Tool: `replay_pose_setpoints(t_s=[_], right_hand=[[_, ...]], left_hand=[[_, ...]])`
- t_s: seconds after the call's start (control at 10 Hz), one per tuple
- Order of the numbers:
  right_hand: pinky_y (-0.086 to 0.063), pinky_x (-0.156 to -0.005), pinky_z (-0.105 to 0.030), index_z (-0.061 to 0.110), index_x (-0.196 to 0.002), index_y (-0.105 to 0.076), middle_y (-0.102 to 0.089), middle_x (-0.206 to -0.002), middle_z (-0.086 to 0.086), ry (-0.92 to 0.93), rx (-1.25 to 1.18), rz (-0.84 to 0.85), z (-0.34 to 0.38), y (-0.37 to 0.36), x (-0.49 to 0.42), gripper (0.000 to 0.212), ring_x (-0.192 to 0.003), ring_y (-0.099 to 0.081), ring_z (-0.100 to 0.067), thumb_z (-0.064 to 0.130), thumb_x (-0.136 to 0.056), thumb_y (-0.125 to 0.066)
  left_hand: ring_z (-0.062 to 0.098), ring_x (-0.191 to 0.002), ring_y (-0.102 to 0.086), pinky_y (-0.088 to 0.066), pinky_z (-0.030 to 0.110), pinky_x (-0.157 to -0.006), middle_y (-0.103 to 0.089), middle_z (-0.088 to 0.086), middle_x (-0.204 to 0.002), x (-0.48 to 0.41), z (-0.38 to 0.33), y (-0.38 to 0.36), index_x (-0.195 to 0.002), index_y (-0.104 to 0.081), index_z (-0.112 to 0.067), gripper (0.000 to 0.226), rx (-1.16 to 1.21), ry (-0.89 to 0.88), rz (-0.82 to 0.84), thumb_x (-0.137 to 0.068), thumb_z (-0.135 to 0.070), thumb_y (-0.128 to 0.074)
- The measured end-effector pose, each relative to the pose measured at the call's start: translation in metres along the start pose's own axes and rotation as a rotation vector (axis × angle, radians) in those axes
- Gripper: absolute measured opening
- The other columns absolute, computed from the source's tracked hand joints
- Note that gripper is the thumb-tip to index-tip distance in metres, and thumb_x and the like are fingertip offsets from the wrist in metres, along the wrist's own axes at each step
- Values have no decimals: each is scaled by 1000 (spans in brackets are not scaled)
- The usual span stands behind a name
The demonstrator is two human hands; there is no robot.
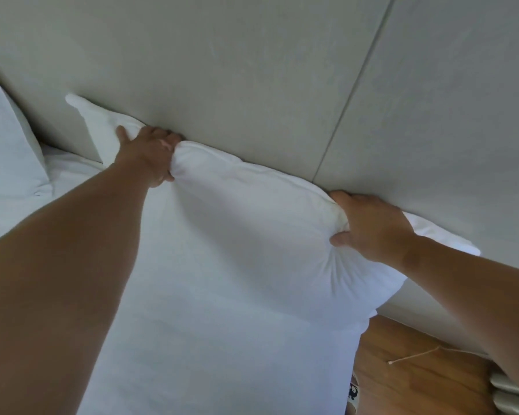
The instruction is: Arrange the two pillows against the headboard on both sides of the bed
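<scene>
Pillow [246, 223] on the bed [72, 172], top edge pressed against the headboard [252, 70] behind it. Left hand [150, 154] on the pillow's upper left edge, right hand [372, 226] on its upper right. Second pillow [6, 139] far left, leaning at the headboard. Floor [417, 363] lower right, beside the bed.

So the bed [72, 172] has a white sheet, showing at left of the frame. One white pillow [237, 250] fills the middle, top edge against the grey headboard [252, 85]. A second pillow [6, 139] leans at far left. Wood floor [417, 378] at lower right has a thin cord [414, 356] lying on it.
</scene>
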State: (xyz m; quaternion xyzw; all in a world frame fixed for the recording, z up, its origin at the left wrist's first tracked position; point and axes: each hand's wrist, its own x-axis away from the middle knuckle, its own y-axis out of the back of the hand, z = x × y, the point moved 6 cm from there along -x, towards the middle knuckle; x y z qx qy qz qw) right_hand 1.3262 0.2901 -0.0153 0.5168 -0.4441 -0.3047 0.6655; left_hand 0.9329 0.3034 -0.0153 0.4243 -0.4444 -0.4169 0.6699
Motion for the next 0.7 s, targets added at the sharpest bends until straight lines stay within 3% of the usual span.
replay_pose_setpoints(t_s=[0.2,0.3,0.4,0.5,0.6,0.7], right_hand=[[-46,-98,-40,26,-145,-43,-63,-128,-4,23,45,-31,-2,-4,5,79,-120,-60,-31,53,-79,-77],[-44,-102,-43,22,-147,-46,-63,-125,-7,61,72,-91,-1,-3,12,85,-119,-61,-32,50,-75,-81],[-43,-107,-48,15,-148,-49,-63,-129,-9,134,116,-215,1,-2,29,90,-120,-61,-34,43,-70,-86],[-38,-112,-55,12,-146,-51,-59,-138,-13,196,112,-290,7,5,51,91,-127,-57,-35,34,-67,-89],[-41,-113,-57,7,-141,-60,-60,-141,-15,341,83,-362,18,10,79,84,-129,-56,-34,29,-67,-91],[-46,-107,-45,13,-141,-61,-63,-141,-9,360,-63,-264,23,2,105,77,-126,-62,-29,28,-72,-91]], left_hand=[[26,-151,-26,-24,68,-117,-40,1,-154,2,0,-12,-152,-37,-28,84,43,34,-131,-81,-25,-81],[28,-151,-29,-34,53,-116,-42,4,-156,16,10,-16,-152,-38,-19,77,139,54,-229,-83,-13,-69],[29,-155,-23,-29,42,-124,-35,9,-164,47,11,-26,-158,-30,-7,77,352,84,-251,-88,-13,-61],[21,-161,-8,-14,33,-129,-16,4,-173,87,0,-42,-165,-13,-8,87,549,145,-157,-97,-31,-63],[20,-159,-18,-17,28,-126,-22,6,-172,137,-5,-49,-164,-16,-5,94,749,187,-130,-94,-37,-69],[22,-153,-35,-22,28,-124,-36,10,-166,204,-16,-69,-161,-28,-5,91,899,301,-82,-90,-37,-76]])
